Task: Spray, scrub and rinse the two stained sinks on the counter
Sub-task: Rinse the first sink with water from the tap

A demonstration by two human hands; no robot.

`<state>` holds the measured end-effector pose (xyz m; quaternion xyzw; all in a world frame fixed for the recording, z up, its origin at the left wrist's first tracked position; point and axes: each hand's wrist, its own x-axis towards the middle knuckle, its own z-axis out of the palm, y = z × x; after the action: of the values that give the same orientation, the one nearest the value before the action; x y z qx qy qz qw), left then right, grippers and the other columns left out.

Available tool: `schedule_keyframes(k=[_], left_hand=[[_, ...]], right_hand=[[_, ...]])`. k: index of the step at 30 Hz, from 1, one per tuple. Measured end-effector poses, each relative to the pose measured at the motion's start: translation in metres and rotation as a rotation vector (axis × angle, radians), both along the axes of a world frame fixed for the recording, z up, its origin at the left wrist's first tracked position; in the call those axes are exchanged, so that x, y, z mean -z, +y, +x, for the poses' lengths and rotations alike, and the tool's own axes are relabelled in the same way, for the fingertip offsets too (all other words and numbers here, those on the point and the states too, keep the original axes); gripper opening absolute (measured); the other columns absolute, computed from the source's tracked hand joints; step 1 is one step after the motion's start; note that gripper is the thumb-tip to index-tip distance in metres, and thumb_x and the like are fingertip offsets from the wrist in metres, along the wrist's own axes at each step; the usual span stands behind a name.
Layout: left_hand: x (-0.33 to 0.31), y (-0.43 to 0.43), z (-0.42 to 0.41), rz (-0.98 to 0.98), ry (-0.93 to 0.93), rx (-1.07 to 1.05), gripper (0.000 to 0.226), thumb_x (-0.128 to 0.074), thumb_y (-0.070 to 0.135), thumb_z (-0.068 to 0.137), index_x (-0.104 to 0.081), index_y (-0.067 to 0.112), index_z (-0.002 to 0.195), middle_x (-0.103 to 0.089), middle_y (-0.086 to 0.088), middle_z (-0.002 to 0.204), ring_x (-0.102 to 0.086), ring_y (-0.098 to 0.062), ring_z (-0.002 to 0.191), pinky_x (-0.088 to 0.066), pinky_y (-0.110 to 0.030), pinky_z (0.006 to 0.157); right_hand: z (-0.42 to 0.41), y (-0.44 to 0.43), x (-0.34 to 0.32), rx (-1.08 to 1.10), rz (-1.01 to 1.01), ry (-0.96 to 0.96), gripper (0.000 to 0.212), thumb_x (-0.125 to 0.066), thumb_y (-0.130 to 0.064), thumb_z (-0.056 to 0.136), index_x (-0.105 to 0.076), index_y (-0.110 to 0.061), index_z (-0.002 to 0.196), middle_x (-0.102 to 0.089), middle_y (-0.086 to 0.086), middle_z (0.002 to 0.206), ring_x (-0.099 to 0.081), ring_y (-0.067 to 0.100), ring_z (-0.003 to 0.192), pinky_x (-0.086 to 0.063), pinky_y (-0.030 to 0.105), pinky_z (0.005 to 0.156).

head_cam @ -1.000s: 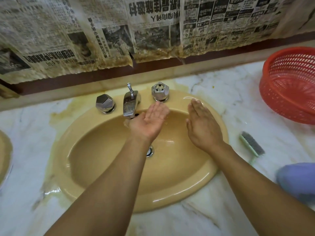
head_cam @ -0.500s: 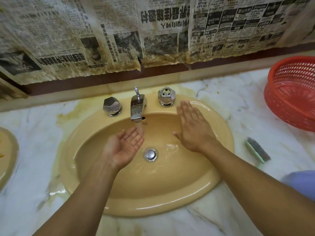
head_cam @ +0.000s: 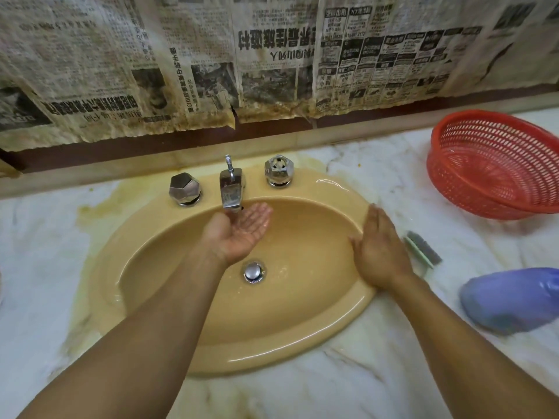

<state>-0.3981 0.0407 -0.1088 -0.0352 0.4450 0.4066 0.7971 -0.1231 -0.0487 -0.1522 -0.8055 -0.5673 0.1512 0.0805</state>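
Old newspaper sheets [head_cam: 272, 55] cover wall behind: dense printed columns, bold headlines, grey photos. Lower edges torn, ragged, stained brown. Under them dark red band [head_cam: 272, 128], then pale stone upstand [head_cam: 121, 173] meeting surface. Surface [head_cam: 393, 176] white veined marble, yellowish staining toward back. Red plastic mesh basket [head_cam: 484, 182] on surface far right, tilted, opening turned up and left, cut by frame edge. Purple-blue soft object [head_cam: 511, 297] nearer viewer at right edge, blurred, possibly glove or cloth. Basket and purple object apart.

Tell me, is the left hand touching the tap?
Apart. The head view shows the left hand cupped below the tap, with water falling across the gap into the palm.
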Motion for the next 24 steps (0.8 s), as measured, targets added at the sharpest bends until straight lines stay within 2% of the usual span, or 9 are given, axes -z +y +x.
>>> schedule_keyframes(k=[2, 4, 7, 11, 18, 21, 23, 24], left_hand=[[-0.004, -0.002, 0.008, -0.010, -0.048, -0.029, 0.047, -0.033, 0.026, 0.111, -0.060, -0.010, 0.127, -0.070, -0.029, 0.121, -0.065, -0.041, 0.117, -0.045, -0.047, 0.112], [-0.006, -0.001, 0.012, -0.017, -0.073, -0.078, 0.049, -0.033, 0.027, 0.111, -0.059, -0.012, 0.128, -0.069, -0.030, 0.122, -0.063, -0.042, 0.121, -0.045, -0.049, 0.113], [-0.005, 0.004, 0.010, -0.012, -0.034, -0.095, 0.051, -0.028, 0.025, 0.111, -0.059, -0.010, 0.132, -0.069, -0.029, 0.123, -0.062, -0.040, 0.125, -0.043, -0.048, 0.115], [-0.001, 0.010, 0.006, -0.002, -0.032, -0.070, 0.054, -0.023, 0.024, 0.112, -0.058, -0.012, 0.133, -0.067, -0.031, 0.125, -0.060, -0.042, 0.127, -0.044, -0.049, 0.113], [0.003, 0.007, 0.006, -0.060, 0.009, -0.083, 0.053, -0.027, 0.026, 0.110, -0.054, -0.010, 0.138, -0.067, -0.032, 0.124, -0.064, -0.045, 0.118, -0.044, -0.049, 0.111], [-0.009, -0.005, 0.042, -0.006, -0.201, -0.148, 0.054, -0.024, 0.026, 0.112, -0.051, -0.012, 0.138, -0.061, -0.036, 0.132, -0.054, -0.047, 0.131, -0.036, -0.051, 0.119], [-0.017, -0.005, 0.078, 0.039, -0.276, -0.067, 0.054, -0.024, 0.026, 0.112, -0.045, -0.011, 0.144, -0.053, -0.036, 0.142, -0.044, -0.044, 0.143, -0.029, -0.052, 0.123], [-0.023, -0.003, 0.093, 0.067, -0.250, 0.006, 0.055, -0.024, 0.028, 0.113, -0.042, -0.010, 0.148, -0.047, -0.033, 0.149, -0.037, -0.040, 0.148, -0.024, -0.051, 0.125]], right_hand=[[-0.006, -0.009, 0.002, 0.030, -0.032, -0.007, 0.075, -0.041, -0.031, 0.106, 0.001, -0.001, 0.161, -0.002, 0.019, 0.169, -0.003, 0.031, 0.157, -0.008, 0.042, 0.128], [-0.010, 0.002, 0.003, -0.014, -0.051, -0.116, 0.072, -0.033, -0.022, 0.105, 0.009, -0.003, 0.161, 0.012, 0.016, 0.169, 0.011, 0.029, 0.157, 0.002, 0.043, 0.128], [-0.015, 0.043, 0.001, -0.283, 0.022, -0.235, 0.074, -0.029, -0.011, 0.101, 0.012, -0.013, 0.162, 0.024, 0.002, 0.168, 0.022, 0.020, 0.155, 0.011, 0.048, 0.126], [-0.018, 0.091, -0.003, -0.547, 0.042, -0.243, 0.076, -0.041, -0.026, 0.105, 0.009, -0.021, 0.163, 0.021, -0.004, 0.169, 0.019, 0.016, 0.155, 0.010, 0.049, 0.124], [-0.018, 0.087, 0.003, -0.544, 0.064, -0.253, 0.073, -0.038, -0.030, 0.107, 0.007, -0.015, 0.163, 0.017, 0.000, 0.170, 0.015, 0.016, 0.156, 0.008, 0.044, 0.127], [-0.016, 0.088, 0.003, -0.542, 0.089, -0.210, 0.071, -0.037, -0.028, 0.107, 0.003, -0.015, 0.163, 0.014, 0.000, 0.170, 0.013, 0.016, 0.157, 0.008, 0.042, 0.127], [-0.014, 0.087, 0.002, -0.554, 0.093, -0.172, 0.069, -0.033, -0.026, 0.105, 0.002, -0.015, 0.163, 0.012, 0.000, 0.170, 0.012, 0.015, 0.157, 0.009, 0.040, 0.127], [-0.013, 0.086, 0.003, -0.564, 0.091, -0.158, 0.068, -0.028, -0.028, 0.103, 0.003, -0.016, 0.163, 0.012, -0.001, 0.170, 0.012, 0.013, 0.156, 0.009, 0.038, 0.127]])
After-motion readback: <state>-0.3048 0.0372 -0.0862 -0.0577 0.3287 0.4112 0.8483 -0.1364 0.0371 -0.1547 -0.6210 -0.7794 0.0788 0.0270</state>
